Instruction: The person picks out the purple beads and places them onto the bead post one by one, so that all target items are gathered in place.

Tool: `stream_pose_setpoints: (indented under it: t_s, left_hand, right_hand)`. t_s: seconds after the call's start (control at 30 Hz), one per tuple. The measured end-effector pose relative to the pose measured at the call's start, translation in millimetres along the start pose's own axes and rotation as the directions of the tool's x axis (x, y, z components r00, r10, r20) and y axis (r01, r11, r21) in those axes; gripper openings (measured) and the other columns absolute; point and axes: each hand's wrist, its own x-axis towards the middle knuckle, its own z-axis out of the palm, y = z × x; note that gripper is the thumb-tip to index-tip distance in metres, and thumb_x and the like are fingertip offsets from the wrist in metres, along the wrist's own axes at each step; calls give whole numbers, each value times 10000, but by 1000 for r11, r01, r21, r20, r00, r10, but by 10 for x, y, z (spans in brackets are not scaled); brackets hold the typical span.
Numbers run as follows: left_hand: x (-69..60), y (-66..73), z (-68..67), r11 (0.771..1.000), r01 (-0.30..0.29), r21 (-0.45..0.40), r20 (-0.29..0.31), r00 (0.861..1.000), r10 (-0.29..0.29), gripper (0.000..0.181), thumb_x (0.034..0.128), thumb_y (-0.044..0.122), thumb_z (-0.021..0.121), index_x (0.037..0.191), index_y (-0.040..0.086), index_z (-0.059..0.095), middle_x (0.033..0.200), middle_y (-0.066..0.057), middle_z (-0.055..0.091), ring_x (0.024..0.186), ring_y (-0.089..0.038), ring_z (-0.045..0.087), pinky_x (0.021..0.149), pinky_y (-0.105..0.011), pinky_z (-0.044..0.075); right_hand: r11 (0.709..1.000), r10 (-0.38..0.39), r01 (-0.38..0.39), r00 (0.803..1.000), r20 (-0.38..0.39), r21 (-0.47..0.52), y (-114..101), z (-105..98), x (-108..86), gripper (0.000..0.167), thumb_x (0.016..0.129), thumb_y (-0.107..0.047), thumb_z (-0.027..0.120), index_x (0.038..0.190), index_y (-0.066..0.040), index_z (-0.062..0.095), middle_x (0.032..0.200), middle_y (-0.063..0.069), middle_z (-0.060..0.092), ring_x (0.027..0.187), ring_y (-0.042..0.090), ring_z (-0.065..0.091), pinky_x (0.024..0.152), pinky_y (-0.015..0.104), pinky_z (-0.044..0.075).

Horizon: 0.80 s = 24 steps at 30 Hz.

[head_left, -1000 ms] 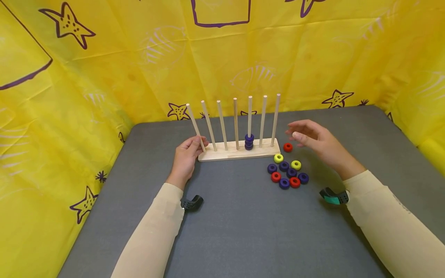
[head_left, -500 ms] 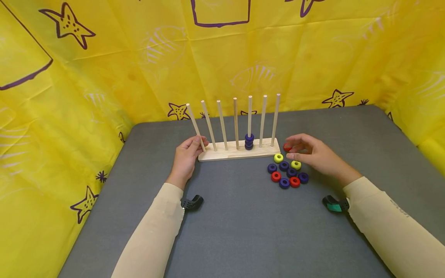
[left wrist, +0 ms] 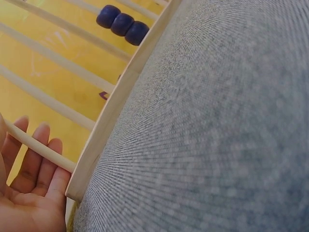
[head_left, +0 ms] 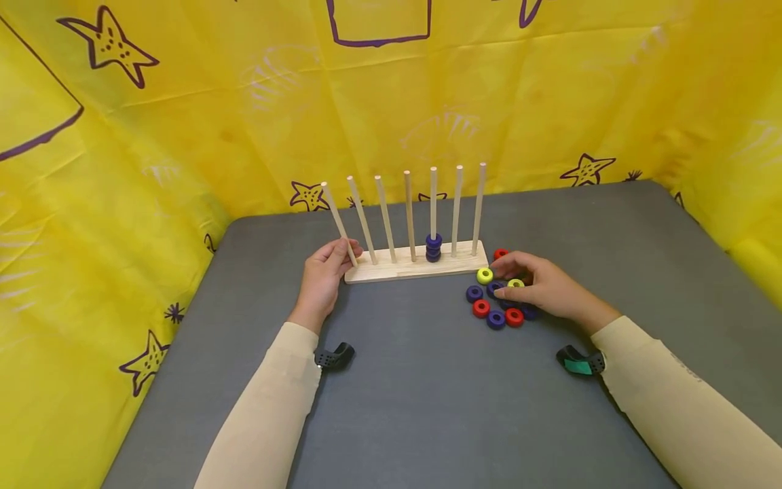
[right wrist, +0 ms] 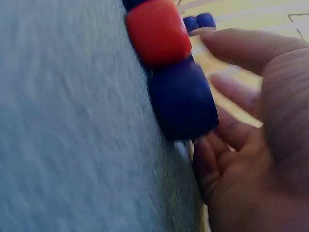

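A wooden peg stand (head_left: 415,265) with several upright pegs rises from the grey table. Three dark blue rings (head_left: 433,248) are stacked on one peg. My left hand (head_left: 322,278) holds the leftmost peg (left wrist: 46,151) near its foot, thumb in front and fingers behind. Over the loose rings at the stand's right end hovers my right hand (head_left: 546,288), thumb and fingers apart around a blue ring (head_left: 495,290). A yellow ring (head_left: 485,276) lies just left of its fingertips. In the right wrist view a red ring (right wrist: 158,33) and a blue ring (right wrist: 183,100) appear beside the fingers.
More loose rings lie nearby: a red ring (head_left: 514,317), a blue ring (head_left: 496,320), another red ring (head_left: 481,308) and a red ring (head_left: 501,253) behind the right hand. A yellow patterned cloth (head_left: 391,102) hangs behind the grey table (head_left: 415,407).
My right hand has come down and toward me, past the rear red ring and over the blue and yellow rings. The left hand stays at the leftmost peg. The head view has shifted slightly.
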Motion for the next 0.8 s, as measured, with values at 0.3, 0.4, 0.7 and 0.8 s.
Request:
stream_pose_setpoints:
  t_s: [0.3,0.4,0.7,0.8]
  left_hand:
    - [-24,9,-40,1000,0,-13,-10,1000,0,450,1138,305,619,1287,-113,696,1200,-212,725,1164,-293,692,1084,-422,525]
    - [-22,14,-32,1000,3,-11,-8,1000,-3,461,1138,313,617,1293,-114,694,1220,-228,717,1174,-299,691,1083,-424,526]
    - [-13,12,-8,1000,4,-5,-3,1000,-4,467,1138,322,614,1298,-109,696,1250,-260,702,1200,-325,680,1092,-428,520]
    - [-4,-5,-13,1000,7,-3,-6,1000,-7,473,1133,330,620,1299,-105,699,1249,-242,708,1199,-313,684,1089,-418,523]
  right_hand:
    - [1000,-4,4,1000,-8,1,5,111,28,381,983,-163,848,1302,-21,696,1204,104,698,1104,281,612,999,454,478]
    - [1000,-5,5,1000,-22,6,7,117,23,364,979,-143,849,1284,-13,699,1196,105,703,1098,278,619,998,431,479]
    - [999,21,-22,999,-50,-23,-16,122,11,328,978,-146,847,1243,-19,702,1165,103,705,1089,285,631,1001,473,486]
    - [999,27,-29,998,-56,-35,-44,127,11,324,976,-153,854,1229,-26,696,1153,106,701,1081,287,630,1001,488,488]
